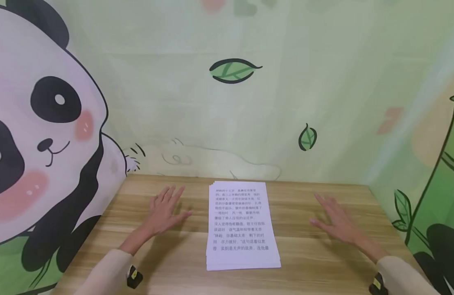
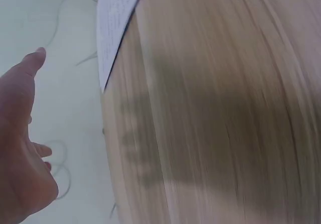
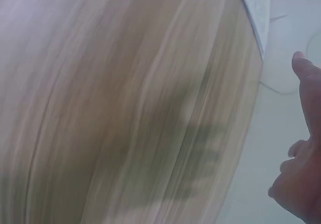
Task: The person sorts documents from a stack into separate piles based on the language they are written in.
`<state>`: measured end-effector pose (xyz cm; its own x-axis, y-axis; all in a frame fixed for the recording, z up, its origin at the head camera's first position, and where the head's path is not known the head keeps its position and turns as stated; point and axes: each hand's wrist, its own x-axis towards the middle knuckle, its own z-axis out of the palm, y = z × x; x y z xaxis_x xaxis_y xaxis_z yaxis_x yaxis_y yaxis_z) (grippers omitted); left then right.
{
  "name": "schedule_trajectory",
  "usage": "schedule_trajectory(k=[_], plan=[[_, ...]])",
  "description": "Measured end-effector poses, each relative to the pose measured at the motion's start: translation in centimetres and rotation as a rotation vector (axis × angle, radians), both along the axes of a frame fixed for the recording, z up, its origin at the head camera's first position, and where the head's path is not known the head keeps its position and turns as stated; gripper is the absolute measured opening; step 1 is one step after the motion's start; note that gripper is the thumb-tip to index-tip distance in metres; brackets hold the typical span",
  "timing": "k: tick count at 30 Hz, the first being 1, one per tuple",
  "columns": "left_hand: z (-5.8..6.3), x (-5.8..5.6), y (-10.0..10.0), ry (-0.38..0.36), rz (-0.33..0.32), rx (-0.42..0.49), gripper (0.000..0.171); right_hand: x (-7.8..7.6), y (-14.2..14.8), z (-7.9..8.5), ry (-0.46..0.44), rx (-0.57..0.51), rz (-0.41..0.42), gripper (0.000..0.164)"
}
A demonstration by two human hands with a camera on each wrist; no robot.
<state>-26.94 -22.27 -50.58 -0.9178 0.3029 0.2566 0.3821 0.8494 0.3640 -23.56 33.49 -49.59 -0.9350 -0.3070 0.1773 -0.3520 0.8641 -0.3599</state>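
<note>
A stack of printed paper sheets [image 1: 239,225] lies on the wooden table between the two hands, its edges slightly uneven. To its left, my left hand [image 1: 166,213] hovers above the tabletop with fingers spread and holds nothing. My right hand [image 1: 335,221] is held over the table on the other side, fingers extended, also without anything in it. Both hands stand apart from the paper. In the left wrist view a corner of the paper stack [image 2: 116,23] shows beyond the thumb. The right wrist view catches only a sliver of the paper stack [image 3: 257,8].
The wooden table [image 1: 300,254] reaches back to a green backdrop [image 1: 168,82] printed with a panda [image 1: 64,143], leaves and bamboo. Shadows of the hands fall on the tabletop. Each sleeve has a small black and yellow device at the wrist.
</note>
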Motion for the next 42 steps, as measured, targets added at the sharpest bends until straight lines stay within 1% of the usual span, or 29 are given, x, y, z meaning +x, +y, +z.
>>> schedule_trajectory(k=[3,5,7,10,12,15,17,19,21,26,28,30,34,35,39,40,42], plan=[[0.3,0.0,0.4,-0.033,-0.012,0.081,0.088,-0.1,-0.5,-0.1,-0.027,-0.1,0.02,0.087],[0.5,-0.1,0.6,-0.061,-0.022,0.123,0.088,-0.2,-0.9,-0.1,-0.065,-0.161,0.025,0.087],[0.5,-0.2,0.8,-0.111,-0.031,0.167,0.088,-0.2,-1.4,0.0,-0.11,-0.204,0.015,0.088],[0.3,-0.3,1.0,-0.169,-0.044,0.21,0.091,-0.3,-2.2,0.0,-0.155,-0.258,0.003,0.086],[0.0,-0.3,1.2,-0.186,-0.052,0.223,0.092,-0.4,-2.7,0.0,-0.165,-0.284,0.011,0.084],[-0.6,0.0,1.7,-0.179,-0.061,0.19,0.094,-0.4,-3.3,-0.2,-0.179,-0.316,0.037,0.081],[-1.1,0.2,2.1,-0.185,-0.073,0.164,0.093,-0.4,-3.7,-0.4,-0.193,-0.332,0.052,0.08],[-1.5,0.4,2.4,-0.206,-0.081,0.146,0.091,-0.5,-4.2,-0.5,-0.211,-0.343,0.063,0.079],[-1.8,0.4,2.8,-0.232,-0.089,0.15,0.089,-0.6,-4.7,-0.6,-0.227,-0.353,0.075,0.076],[-2.3,0.4,3.7,-0.262,-0.116,0.166,0.084,-1.0,-6.0,-1.3,-0.273,-0.367,0.095,0.069],[-2.4,0.3,4.1,-0.278,-0.122,0.166,0.08,-1.2,-6.5,-1.5,-0.273,-0.361,0.108,0.065],[-2.6,0.2,4.5,-0.29,-0.118,0.144,0.078,-1.2,-7.0,-1.8,-0.261,-0.349,0.128,0.061],[-3.1,0.2,5.2,-0.311,-0.115,0.082,0.078,-1.4,-8.0,-2.6,-0.232,-0.334,0.18,0.05],[-3.2,0.2,5.4,-0.313,-0.116,0.065,0.079,-1.4,-8.2,-2.9,-0.226,-0.332,0.202,0.044],[-3.8,0.1,5.8,-0.313,-0.116,0.041,0.08,-1.6,-8.9,-3.7,-0.229,-0.344,0.288,0.019],[-3.9,0.1,5.9,-0.309,-0.116,0.041,0.08,-1.6,-9.1,-3.8,-0.226,-0.344,0.313,0.015],[-4.1,0.0,6.1,-0.302,-0.115,0.047,0.079,-1.8,-9.4,-4.1,-0.222,-0.333,0.334,0.012]])
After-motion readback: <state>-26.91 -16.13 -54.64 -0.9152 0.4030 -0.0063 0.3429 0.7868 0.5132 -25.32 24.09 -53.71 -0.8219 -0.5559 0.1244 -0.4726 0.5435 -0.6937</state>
